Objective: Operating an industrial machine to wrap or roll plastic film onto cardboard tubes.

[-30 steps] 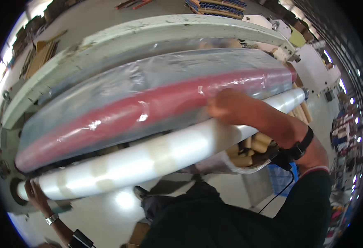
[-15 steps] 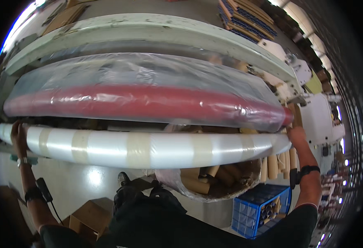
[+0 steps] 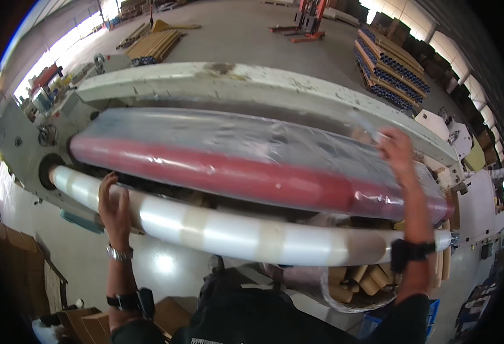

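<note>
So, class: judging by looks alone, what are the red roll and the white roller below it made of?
Red roll: probably fabric or film under clear glossy plastic wrap; the wrap wrinkles and glints. White roller: smooth, shiny, banded with tan tape; possibly wound plastic film, but it is hard to tell.

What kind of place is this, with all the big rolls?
Probably a factory or warehouse. A long machine holds a big red roll wrapped in clear plastic, stacks of tubes sit on the wide concrete floor, and a red lifting cart stands behind.

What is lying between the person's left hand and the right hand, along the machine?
In the head view, the left hand rests on the white film roll, the right hand is raised over the clear wrap. Between them lies the long red roll under clear plastic film.
</note>
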A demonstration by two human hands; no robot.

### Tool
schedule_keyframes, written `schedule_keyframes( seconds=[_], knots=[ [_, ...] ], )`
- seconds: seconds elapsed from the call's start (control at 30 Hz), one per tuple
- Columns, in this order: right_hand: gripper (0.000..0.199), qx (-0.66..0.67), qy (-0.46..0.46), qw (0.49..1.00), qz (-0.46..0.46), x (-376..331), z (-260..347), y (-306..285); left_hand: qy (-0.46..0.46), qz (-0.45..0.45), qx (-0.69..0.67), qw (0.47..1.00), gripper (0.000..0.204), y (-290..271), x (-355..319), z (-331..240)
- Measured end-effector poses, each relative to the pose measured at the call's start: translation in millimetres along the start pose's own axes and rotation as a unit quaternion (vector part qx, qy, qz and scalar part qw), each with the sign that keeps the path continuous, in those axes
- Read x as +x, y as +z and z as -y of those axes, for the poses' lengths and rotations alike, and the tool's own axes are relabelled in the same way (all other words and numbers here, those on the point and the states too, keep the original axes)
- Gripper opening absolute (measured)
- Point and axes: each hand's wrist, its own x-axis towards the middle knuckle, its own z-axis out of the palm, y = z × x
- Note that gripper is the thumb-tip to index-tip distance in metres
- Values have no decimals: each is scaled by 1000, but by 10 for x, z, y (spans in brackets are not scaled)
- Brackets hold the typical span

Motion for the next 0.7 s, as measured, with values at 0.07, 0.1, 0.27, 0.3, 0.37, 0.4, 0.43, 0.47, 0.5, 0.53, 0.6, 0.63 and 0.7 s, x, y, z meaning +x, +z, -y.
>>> schedule_keyframes(
  seconds=[0.07, 0.1, 0.27, 0.3, 0.37, 0.4, 0.43, 0.47, 0.5, 0.53, 0.6, 0.63, 0.7],
  knots=[
    [22, 142, 22, 989, 28, 374, 412, 929, 65, -23, -10, 998, 41, -179, 184, 182],
    [23, 158, 22, 986, 48, 579, 585, 1254, 42, -67, 33, 996, 44, -316, 308, 376],
    [19, 248, 72, 964, 62, 1208, 1019, 2795, -145, -233, -60, 960, 59, -1276, 829, 1981],
    [19, 248, 77, 965, 41, 1220, 1041, 2941, -190, -236, -120, 945, 59, -1421, 865, 2219],
    [25, 261, 68, 961, 57, 1211, 930, 3029, -251, -231, -166, 925, 58, -1591, 931, 2611],
    [28, 200, 44, 976, 76, 995, 1010, 2909, -270, -225, -149, 924, 56, -1624, 937, 2685],
    [31, 213, 33, 971, 107, 783, 921, 2700, -325, -235, -284, 871, 50, -1548, 968, 2618],
    [32, 158, 22, 984, 74, 433, 1002, 2516, -341, -233, -347, 842, 47, -1473, 1024, 2466],
    [32, 4, -15, 995, 94, 79, 1165, 2346, -340, -218, -412, 816, 48, -1679, 1043, 2594],
    [32, -24, -10, 996, 86, -295, 1136, 2184, -332, -189, -488, 785, 50, -1773, 1086, 2734],
    [51, -93, 21, 993, 74, -1014, 963, 1814, -311, -207, -519, 769, 52, -1513, 1254, 2456],
    [57, -178, -82, 976, 94, -1443, 848, 1658, -290, -219, -546, 755, 55, -1429, 1341, 2345],
    [69, -324, -152, 925, 124, -1920, 906, 1408, -323, -238, -542, 738, 57, -1287, 1455, 2485]
  ],
)
